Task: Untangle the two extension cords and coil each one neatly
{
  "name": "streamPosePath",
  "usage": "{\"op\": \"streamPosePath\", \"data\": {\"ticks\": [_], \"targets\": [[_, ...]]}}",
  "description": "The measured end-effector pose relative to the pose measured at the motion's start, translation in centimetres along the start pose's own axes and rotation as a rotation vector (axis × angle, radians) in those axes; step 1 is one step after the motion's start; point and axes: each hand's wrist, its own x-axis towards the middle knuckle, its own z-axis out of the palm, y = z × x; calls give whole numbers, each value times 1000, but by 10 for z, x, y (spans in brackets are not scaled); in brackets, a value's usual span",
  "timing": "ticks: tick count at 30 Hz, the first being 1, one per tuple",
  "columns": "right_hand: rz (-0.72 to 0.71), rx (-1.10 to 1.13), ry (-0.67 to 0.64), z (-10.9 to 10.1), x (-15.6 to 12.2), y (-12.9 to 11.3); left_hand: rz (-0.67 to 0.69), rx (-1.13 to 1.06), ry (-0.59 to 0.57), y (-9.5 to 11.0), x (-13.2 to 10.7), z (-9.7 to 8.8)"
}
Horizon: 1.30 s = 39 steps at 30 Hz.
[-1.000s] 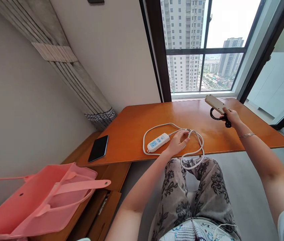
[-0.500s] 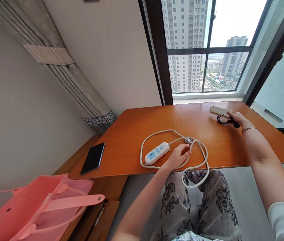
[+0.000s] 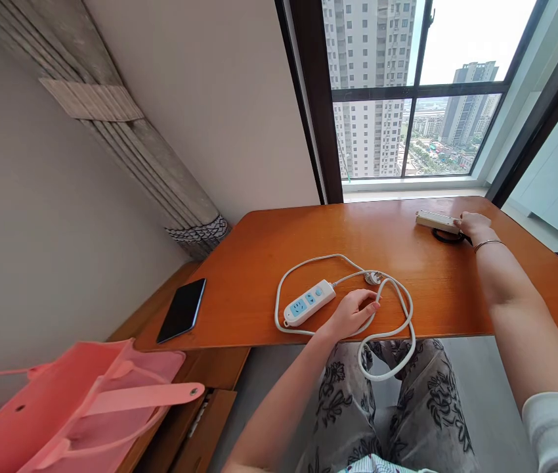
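Observation:
A white power strip (image 3: 308, 301) with blue sockets lies on the orange wooden table (image 3: 269, 263), its white cable (image 3: 397, 315) looped around it and hanging over the front edge. My left hand (image 3: 352, 312) rests on the table inside that loop, fingers loosely curled, touching the cable. At the far right my right hand (image 3: 474, 226) grips the end of a beige power strip (image 3: 436, 221) with a coiled black cord (image 3: 447, 236), which lies flat on the table.
A black phone (image 3: 182, 309) lies at the table's left corner. A pink bag (image 3: 77, 407) stands at lower left beside a wooden drawer unit (image 3: 200, 420). A tied-back curtain (image 3: 161, 171) hangs at left; a large window (image 3: 407, 98) is behind the table.
My right hand has lowered the beige power strip from the air down onto the table at the far right. My left hand has stayed by the white cable.

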Motion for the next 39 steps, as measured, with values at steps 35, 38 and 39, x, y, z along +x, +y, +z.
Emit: {"op": "streamPosePath", "data": {"ticks": [35, 38, 39], "targets": [[-473, 522, 4, 60, -137, -94, 37, 14, 26, 3, 4, 2], [-623, 660, -94, 62, -179, -108, 84, -50, 79, 2, 4, 4], [-633, 650, -93, 61, -190, -109, 93, -82, 121, 1, 3, 4]]}}
